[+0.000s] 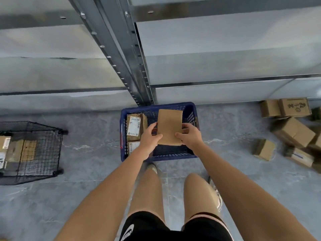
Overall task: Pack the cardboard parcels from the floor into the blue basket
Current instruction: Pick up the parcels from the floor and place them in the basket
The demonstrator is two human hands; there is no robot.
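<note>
A blue basket [173, 106] stands on the grey floor in front of my feet, against a metal shelf post. Over its open middle I hold a plain brown cardboard parcel [169, 126] flat side up. My left hand [150, 136] grips its left edge and my right hand [190, 135] grips its right edge. Inside the basket, along its left side, lie two labelled parcels [135, 126], one behind the other. Several more cardboard parcels [293, 131] lie scattered on the floor at the right.
A black wire basket [40, 150] holding parcels sits on the floor at the left. Grey metal shelving [139, 70] rises directly behind the blue basket. My legs and shoes stand just in front of the basket.
</note>
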